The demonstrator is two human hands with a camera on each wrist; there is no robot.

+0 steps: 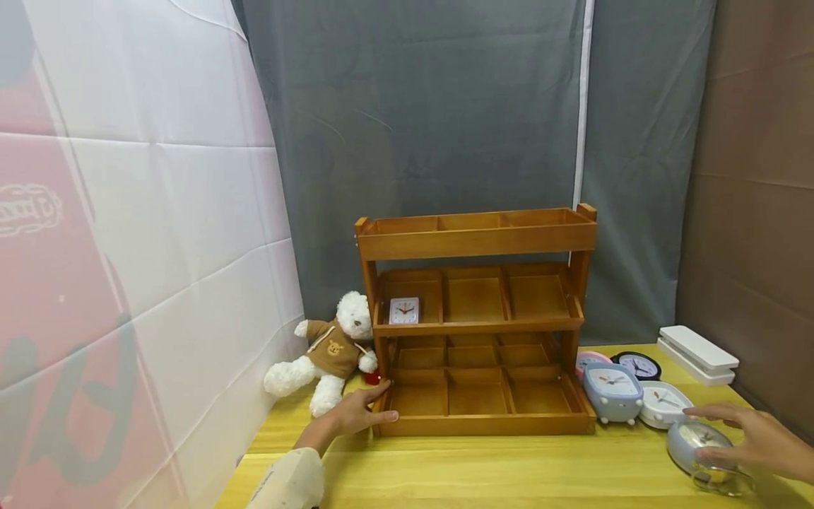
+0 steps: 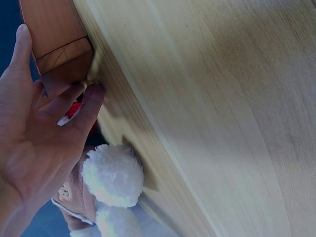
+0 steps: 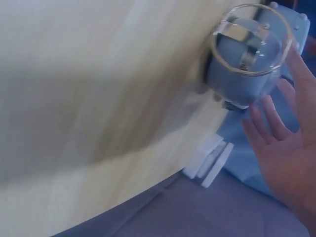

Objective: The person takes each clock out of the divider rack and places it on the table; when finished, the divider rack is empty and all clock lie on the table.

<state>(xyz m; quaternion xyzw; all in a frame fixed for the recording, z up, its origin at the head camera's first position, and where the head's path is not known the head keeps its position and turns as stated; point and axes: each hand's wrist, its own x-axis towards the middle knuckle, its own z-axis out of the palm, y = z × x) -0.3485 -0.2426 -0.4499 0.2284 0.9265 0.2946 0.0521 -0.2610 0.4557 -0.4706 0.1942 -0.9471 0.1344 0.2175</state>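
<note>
My left hand (image 1: 356, 413) is at the lower left corner of a brown wooden shelf rack (image 1: 483, 424). Its thumb and fingers lie spread along that corner, as the left wrist view also shows. On the right, my right hand (image 1: 757, 438) reaches around a round blue-grey alarm clock (image 1: 682, 449) with a wire loop handle (image 3: 242, 73). Thumb and fingers stand apart on either side of the clock, loosely bent. One small square clock (image 1: 404, 311) with a pale lilac frame sits in the middle tier's left compartment.
Beside the rack's right end stand a blue square clock (image 1: 613, 392), a white clock (image 1: 663, 403), a black round clock (image 1: 638, 365) and a pink clock (image 1: 591, 358). A white box-like object (image 1: 696, 350) lies behind them. A teddy bear (image 1: 333, 353) leans left of the rack.
</note>
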